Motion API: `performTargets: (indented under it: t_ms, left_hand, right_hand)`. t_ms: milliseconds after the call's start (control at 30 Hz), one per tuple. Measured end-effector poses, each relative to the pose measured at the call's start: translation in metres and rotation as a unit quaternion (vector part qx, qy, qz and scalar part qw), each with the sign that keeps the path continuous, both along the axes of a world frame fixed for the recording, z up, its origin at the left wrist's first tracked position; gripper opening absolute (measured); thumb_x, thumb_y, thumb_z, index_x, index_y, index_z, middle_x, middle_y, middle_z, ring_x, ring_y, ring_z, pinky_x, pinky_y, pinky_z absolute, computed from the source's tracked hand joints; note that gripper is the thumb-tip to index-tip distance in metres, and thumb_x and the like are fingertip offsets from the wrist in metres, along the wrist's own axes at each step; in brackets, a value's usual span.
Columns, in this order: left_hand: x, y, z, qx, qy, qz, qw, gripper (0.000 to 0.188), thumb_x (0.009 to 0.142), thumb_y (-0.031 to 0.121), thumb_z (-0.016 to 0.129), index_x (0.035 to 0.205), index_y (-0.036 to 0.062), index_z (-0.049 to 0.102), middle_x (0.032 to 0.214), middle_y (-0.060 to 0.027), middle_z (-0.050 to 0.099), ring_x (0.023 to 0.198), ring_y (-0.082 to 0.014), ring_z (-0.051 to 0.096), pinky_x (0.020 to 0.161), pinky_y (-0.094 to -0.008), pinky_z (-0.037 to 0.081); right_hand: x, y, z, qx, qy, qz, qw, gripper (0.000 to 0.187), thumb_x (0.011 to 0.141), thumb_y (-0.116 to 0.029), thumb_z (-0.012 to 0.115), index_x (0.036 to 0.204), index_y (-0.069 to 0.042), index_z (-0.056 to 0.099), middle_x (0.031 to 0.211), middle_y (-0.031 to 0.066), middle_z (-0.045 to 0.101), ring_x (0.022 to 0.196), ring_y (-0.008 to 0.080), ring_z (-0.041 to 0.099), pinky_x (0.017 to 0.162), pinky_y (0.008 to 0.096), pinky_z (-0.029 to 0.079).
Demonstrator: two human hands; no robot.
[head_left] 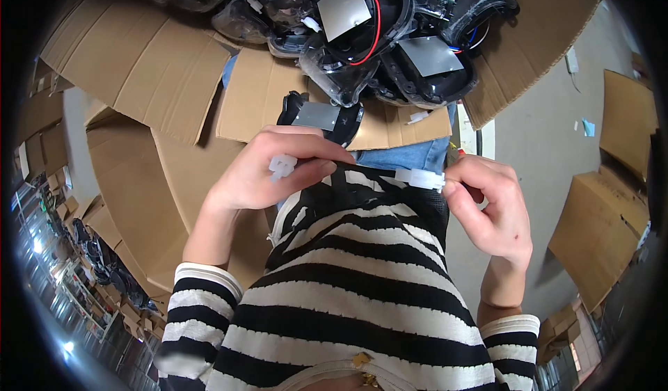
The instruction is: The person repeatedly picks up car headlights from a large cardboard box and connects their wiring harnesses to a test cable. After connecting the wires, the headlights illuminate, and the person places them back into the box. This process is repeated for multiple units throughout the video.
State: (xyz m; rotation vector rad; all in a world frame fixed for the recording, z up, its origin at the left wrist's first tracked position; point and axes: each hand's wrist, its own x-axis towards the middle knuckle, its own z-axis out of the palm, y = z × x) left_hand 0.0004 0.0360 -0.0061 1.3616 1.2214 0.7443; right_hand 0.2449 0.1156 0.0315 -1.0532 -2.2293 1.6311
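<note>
My right hand point(495, 206) pinches the end of a white translucent plastic connector point(419, 178) between thumb and forefinger, in front of my striped shirt. My left hand point(261, 172) is closed, with its fingers curled inward and the thumb lying along them. A second white plastic connector point(282, 166) sticks out between its thumb and forefinger. Just beyond the left knuckles lies a black moulded housing with a grey metal plate point(316, 116); whether the hand touches it I cannot tell.
An open cardboard box point(254, 88) ahead of me holds several black housings with metal plates point(431, 56), wires and white plugs. A small white connector point(417, 117) rests on its flap. More cardboard boxes stand at the left point(139, 175) and right point(595, 231).
</note>
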Motion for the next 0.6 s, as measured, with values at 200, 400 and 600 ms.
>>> performTargets:
  t_ms: [200,400,600]
  left_hand:
    - [-0.046,-0.074,0.047,0.146,0.019,0.222,0.964,0.014,0.073,0.013,0.058,0.076,-0.0001,0.063,0.065,-0.0088,0.056,0.052,-0.0154,0.049,0.045,-0.0293,0.037]
    - [-0.201,-0.211,0.134,0.333,0.071,0.606,0.719,0.029,0.087,0.014,0.045,0.110,-0.0035,0.047,0.076,-0.0033,0.048,0.070,-0.0101,0.043,0.067,-0.0261,0.038]
    - [-0.318,-0.271,-0.004,0.065,0.427,0.659,0.615,0.025,0.083,0.028,0.054,0.092,0.0060,0.062,0.070,0.0020,0.053,0.061,-0.0057,0.047,0.055,-0.0201,0.038]
  right_hand:
    - [0.020,-0.004,-0.002,-0.042,0.076,-0.075,0.993,0.006,0.072,-0.002,0.051,0.070,0.003,0.053,0.058,0.0048,0.047,0.048,0.0130,0.040,0.045,0.0257,0.031]
    - [0.010,-0.011,-0.011,-0.019,0.111,-0.006,0.994,0.005,0.071,-0.001,0.054,0.074,0.003,0.056,0.058,0.0069,0.047,0.052,0.0180,0.044,0.048,0.0286,0.033]
    - [0.001,-0.022,-0.015,-0.014,0.119,0.027,0.992,0.005,0.071,-0.002,0.055,0.074,0.001,0.056,0.060,0.0070,0.047,0.053,0.0182,0.045,0.047,0.0289,0.035]
